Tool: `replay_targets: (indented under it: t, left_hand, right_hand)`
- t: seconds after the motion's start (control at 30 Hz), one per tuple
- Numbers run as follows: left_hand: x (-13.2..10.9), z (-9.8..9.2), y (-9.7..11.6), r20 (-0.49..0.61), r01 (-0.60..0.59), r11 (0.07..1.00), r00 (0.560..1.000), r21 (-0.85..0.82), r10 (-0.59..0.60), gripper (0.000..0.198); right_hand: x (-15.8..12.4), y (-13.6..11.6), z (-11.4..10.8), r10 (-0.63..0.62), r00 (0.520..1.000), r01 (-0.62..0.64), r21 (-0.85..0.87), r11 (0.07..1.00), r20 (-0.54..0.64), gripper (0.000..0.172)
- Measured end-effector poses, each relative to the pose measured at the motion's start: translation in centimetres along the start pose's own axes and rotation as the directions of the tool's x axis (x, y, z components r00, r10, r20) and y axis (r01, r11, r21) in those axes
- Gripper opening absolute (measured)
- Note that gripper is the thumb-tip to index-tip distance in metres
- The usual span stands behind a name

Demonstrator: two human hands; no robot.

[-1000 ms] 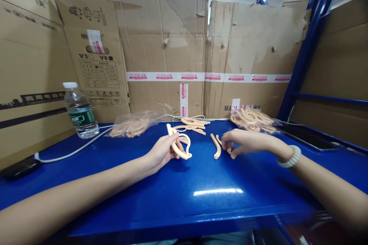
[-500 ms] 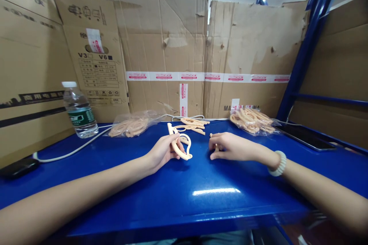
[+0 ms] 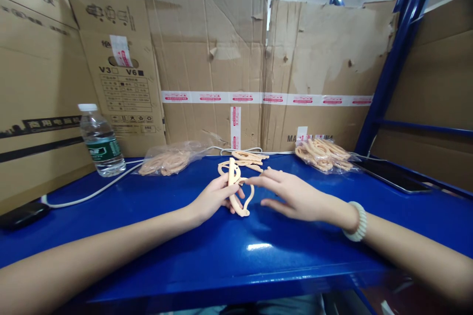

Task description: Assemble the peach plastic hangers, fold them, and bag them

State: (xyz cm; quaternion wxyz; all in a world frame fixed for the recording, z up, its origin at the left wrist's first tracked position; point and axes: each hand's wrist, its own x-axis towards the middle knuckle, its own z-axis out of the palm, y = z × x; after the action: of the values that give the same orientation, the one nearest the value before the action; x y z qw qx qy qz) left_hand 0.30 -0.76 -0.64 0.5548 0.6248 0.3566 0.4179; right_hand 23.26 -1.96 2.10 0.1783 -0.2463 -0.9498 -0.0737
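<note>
My left hand (image 3: 216, 196) is closed round a cream-coloured curved piece (image 3: 233, 197) with open loops, held upright above the blue tabletop. Its kind is hard to make out. From the other side comes my right hand (image 3: 291, 192), fingers stretched out and apart. The index fingertip is at the piece's upper loop; whether it touches cannot be told. More flat, curved cream pieces (image 3: 246, 158) lie just behind the hands. Small cream bits show behind the right fingers, mostly covered by them.
Two clear bags of like pieces lie at the back, a left bag (image 3: 166, 161) and a right bag (image 3: 325, 155). A water bottle (image 3: 103, 142) stands left, near a black object (image 3: 25, 215). A phone (image 3: 391, 177) lies right. Cardboard (image 3: 214, 69) walls the back; a white cable runs along it.
My left hand has shifted slightly right with the cream piece, now turned more upright. My right hand has moved left towards it and its fingers have opened out.
</note>
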Motion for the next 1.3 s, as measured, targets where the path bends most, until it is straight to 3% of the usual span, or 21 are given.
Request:
replay_targets:
  t: [0.1, 0.17, 0.3, 0.5, 0.63, 0.73, 0.8, 0.9, 1.0, 1.1, 1.17, 1.3]
  left_hand:
    - [-0.3, 0.0, -0.1, 0.005, -0.061, 0.994, 0.998, 0.086, 0.061, 0.027]
    - [-0.5, -0.1, -0.1, -0.003, -0.121, 0.977, 0.992, 0.173, 0.123, 0.026]
    - [-1.1, -0.3, 0.5, 0.020, -0.266, 0.892, 0.960, 0.366, 0.278, 0.025]
    - [-1.8, 0.0, 1.3, 0.118, -0.363, 0.799, 0.929, 0.480, 0.351, 0.025]
    - [-1.8, 0.0, 1.3, 0.111, -0.355, 0.777, 0.930, 0.520, 0.350, 0.028]
    - [-1.7, -0.2, 1.2, 0.093, -0.339, 0.734, 0.930, 0.588, 0.356, 0.029]
    - [-1.6, -0.4, 1.1, 0.124, -0.369, 0.618, 0.907, 0.694, 0.402, 0.029]
    - [-1.5, -0.8, 0.8, 0.233, -0.430, 0.334, 0.838, 0.839, 0.494, 0.028]
    - [-1.4, -1.2, 0.2, 0.376, -0.466, 0.022, 0.741, 0.885, 0.556, 0.030]
    - [-1.2, -1.4, -0.2, 0.541, -0.507, -0.235, 0.623, 0.829, 0.564, 0.027]
    - [-1.2, -1.4, -0.2, 0.602, -0.506, -0.336, 0.583, 0.795, 0.545, 0.024]
    - [-1.3, -1.2, 0.3, 0.639, -0.467, -0.437, 0.589, 0.769, 0.495, 0.021]
  right_hand:
    - [0.0, -0.9, 0.7, -0.065, 0.997, 0.069, -0.083, 0.994, 0.047, 0.027]
    - [-0.1, -1.1, 0.8, -0.056, 0.998, 0.057, -0.073, 0.996, 0.017, 0.022]
    - [-0.2, -1.4, 0.3, 0.048, 0.988, -0.014, 0.223, 0.975, -0.149, 0.029]
    - [0.3, -1.2, 0.3, 0.142, 0.979, -0.004, 0.678, 0.735, -0.147, 0.033]
    - [0.6, -0.9, 0.4, 0.314, 0.940, -0.063, 0.835, 0.547, -0.135, 0.027]
    - [0.6, -0.6, 0.5, 0.421, 0.900, -0.101, 0.882, 0.460, -0.116, 0.028]
    - [0.6, -0.3, 0.7, 0.459, 0.883, -0.119, 0.896, 0.427, -0.101, 0.032]
    - [0.5, -0.1, 1.3, 0.451, 0.892, -0.184, 0.885, 0.428, -0.032, 0.034]
    - [0.5, -0.4, 1.7, 0.352, 0.932, -0.250, 0.855, 0.455, 0.086, 0.037]
    - [0.4, -1.1, 1.8, 0.272, 0.932, -0.334, 0.863, 0.380, 0.241, 0.042]
    - [0.4, -1.5, 1.9, 0.237, 0.922, -0.371, 0.870, 0.324, 0.305, 0.046]
    - [0.4, -1.7, 1.9, 0.241, 0.912, -0.397, 0.866, 0.304, 0.333, 0.046]
